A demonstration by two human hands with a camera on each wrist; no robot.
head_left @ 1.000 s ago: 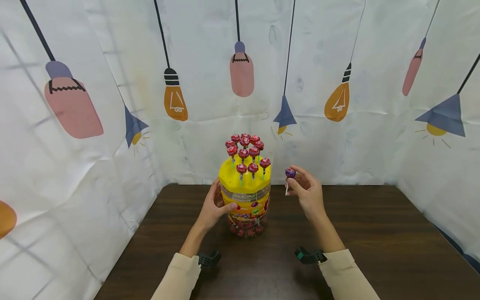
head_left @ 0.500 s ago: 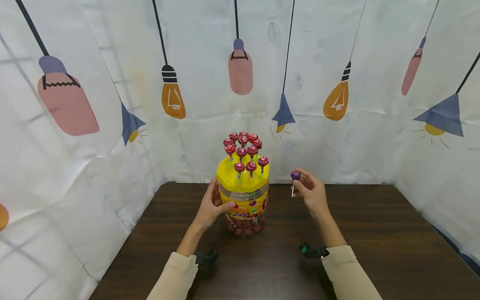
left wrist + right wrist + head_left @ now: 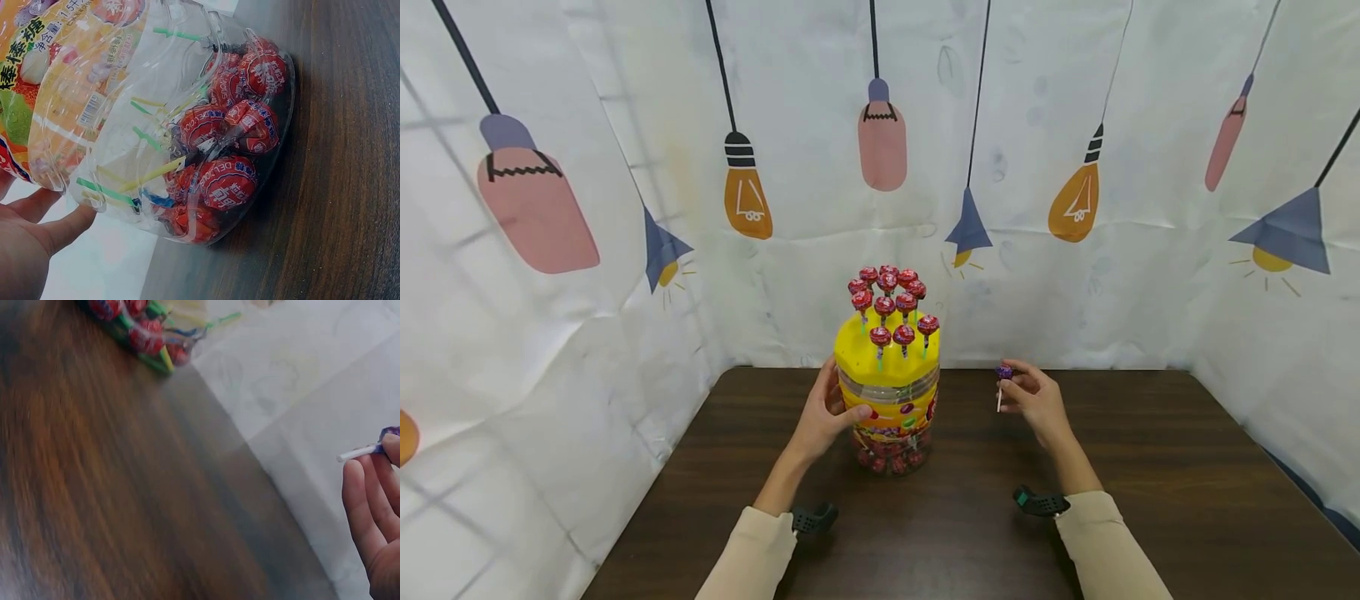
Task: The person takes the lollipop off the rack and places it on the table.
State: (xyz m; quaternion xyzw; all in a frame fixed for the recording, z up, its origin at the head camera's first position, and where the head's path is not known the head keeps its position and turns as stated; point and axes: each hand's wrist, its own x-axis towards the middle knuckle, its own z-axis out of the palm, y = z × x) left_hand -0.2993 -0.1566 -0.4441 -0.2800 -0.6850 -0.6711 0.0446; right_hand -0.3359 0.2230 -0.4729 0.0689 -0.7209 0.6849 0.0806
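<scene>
A clear plastic candy jar [image 3: 891, 433] with a yellow lid [image 3: 853, 354] stands upright on the table. Several red-wrapped lollipops [image 3: 884, 307] stick up from the lid, heads on top. More red-wrapped lollipops [image 3: 228, 181] lie inside, seen through the wall in the left wrist view. My left hand [image 3: 820, 421] grips the jar's left side, thumb across its front. Well to the right of the jar, my right hand [image 3: 1039, 404] pinches a purple-wrapped lollipop [image 3: 1004, 372], its white stick pointing down. Only part of this lollipop shows at the right wrist view's edge.
The dark wooden table [image 3: 1150, 483] reaches back to a white curtain [image 3: 820, 292] printed with hanging lamps. Dark bands [image 3: 815, 518] circle both wrists below the cream sleeves.
My right hand has drawn away from the jar, rightward and lower, with the purple lollipop still pinched. The left hand keeps its grip, and the jar stands in the same place.
</scene>
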